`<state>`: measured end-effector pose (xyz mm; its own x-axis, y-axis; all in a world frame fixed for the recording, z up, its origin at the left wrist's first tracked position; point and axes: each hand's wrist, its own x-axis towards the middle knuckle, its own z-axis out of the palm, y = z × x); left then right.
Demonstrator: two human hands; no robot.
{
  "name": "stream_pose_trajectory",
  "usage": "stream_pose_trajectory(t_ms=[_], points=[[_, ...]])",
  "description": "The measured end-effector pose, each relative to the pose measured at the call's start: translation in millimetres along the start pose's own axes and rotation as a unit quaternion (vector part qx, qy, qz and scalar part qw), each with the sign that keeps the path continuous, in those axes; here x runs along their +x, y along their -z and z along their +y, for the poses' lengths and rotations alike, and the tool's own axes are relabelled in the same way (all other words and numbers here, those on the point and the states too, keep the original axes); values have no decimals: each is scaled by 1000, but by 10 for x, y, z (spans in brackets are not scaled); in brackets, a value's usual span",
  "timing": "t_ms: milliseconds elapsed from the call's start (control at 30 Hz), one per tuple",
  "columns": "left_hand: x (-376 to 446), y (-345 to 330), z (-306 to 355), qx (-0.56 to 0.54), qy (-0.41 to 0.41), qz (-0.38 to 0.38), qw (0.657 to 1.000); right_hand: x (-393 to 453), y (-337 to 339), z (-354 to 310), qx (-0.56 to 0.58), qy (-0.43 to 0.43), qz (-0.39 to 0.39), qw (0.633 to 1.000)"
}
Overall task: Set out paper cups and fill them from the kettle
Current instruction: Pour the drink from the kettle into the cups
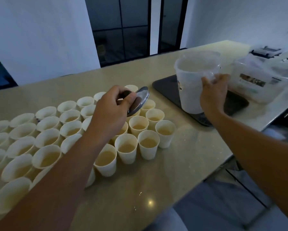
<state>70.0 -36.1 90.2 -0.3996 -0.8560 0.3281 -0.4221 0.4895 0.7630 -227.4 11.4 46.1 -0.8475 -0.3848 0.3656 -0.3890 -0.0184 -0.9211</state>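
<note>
The paper cups [93,130] are standing in close rows across the left and middle of the desk [181,164], touching one another, and most of those whose insides show are holding a pale tan liquid; a few at the far end are showing too little to tell. The left hand [113,109] is hovering above the far rows, its grip closing on the dark knob of a round metal lid [140,100], which is tilting over the cups. To the right, a translucent plastic jug [194,84] is standing on a dark tray [169,90], and the right hand [213,94] is gripping its handle, fingers curling round it. Further right, a clear plastic bag [259,80] with a printed label is lying on the desk. No kettle is appearing in view. Judging by the filled rows, setting out is looking complete and filling nearly so; checking the farthest cups is probably what is remaining.
</note>
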Motion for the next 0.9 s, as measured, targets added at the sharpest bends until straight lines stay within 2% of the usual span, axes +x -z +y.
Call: stream_pose_trajectory(t_ms=[400, 900], points=[[79, -255, 78, -22, 2, -33, 999, 346, 120, 428, 1, -20, 63, 998], [276, -1004, 476, -76, -59, -85, 992, 1515, 543, 930, -170, 12, 135, 976]])
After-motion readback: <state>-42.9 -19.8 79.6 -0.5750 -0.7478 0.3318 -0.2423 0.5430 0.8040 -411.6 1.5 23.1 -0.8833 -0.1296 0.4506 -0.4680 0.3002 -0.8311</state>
